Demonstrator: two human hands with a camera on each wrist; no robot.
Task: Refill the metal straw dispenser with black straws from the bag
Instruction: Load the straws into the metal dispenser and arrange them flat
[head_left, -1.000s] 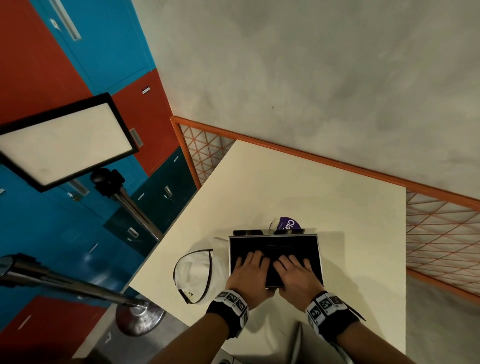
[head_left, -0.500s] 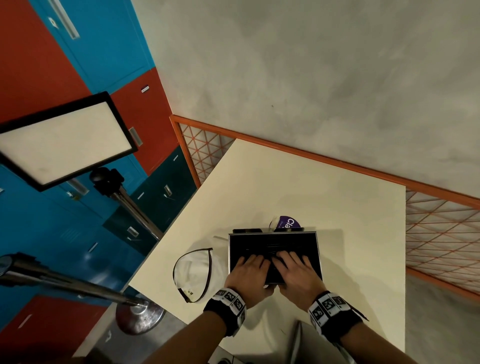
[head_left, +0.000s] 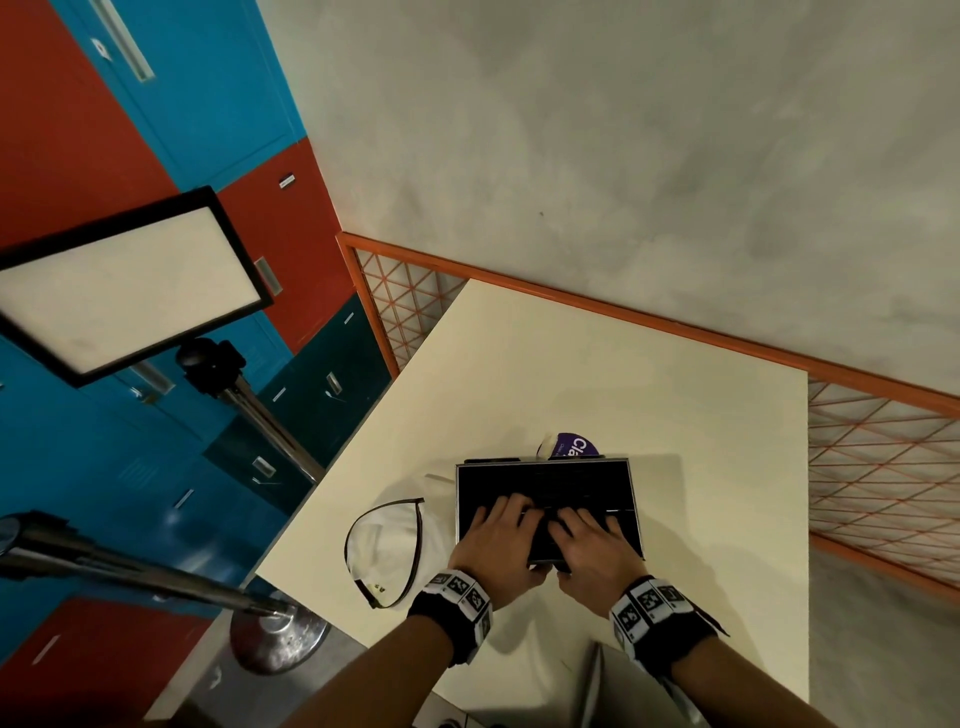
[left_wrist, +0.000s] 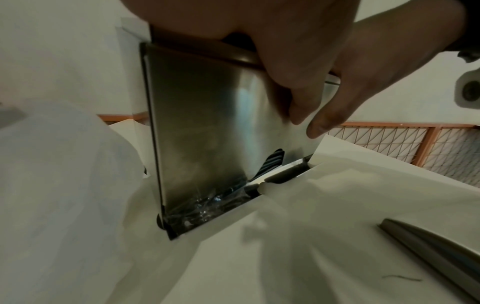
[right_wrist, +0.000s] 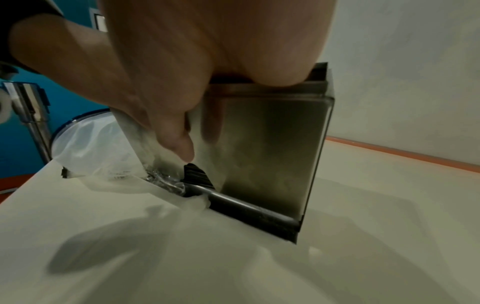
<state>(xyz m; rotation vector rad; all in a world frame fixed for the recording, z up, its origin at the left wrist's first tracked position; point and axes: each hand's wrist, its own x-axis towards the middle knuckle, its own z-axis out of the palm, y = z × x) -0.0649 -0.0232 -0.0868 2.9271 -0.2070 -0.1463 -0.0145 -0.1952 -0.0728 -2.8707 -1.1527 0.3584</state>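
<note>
One metal straw dispenser (head_left: 545, 480) stands near the table's (head_left: 649, 374) front edge — both hands, left hand (head_left: 496, 540) and right hand (head_left: 592, 545), lie flat-fingered on its black straws (head_left: 566, 491) (thumbs outside); one clear bag (head_left: 387, 545) beside it, one purple packet (head_left: 574, 448) behind.

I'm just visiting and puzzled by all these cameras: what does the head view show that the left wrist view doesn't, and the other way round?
Only the head view shows the open top of the metal straw dispenser packed with black straws, with the left hand and right hand reaching in. Only the left wrist view shows its shiny front wall and bottom slot. Both show the cream table.
</note>
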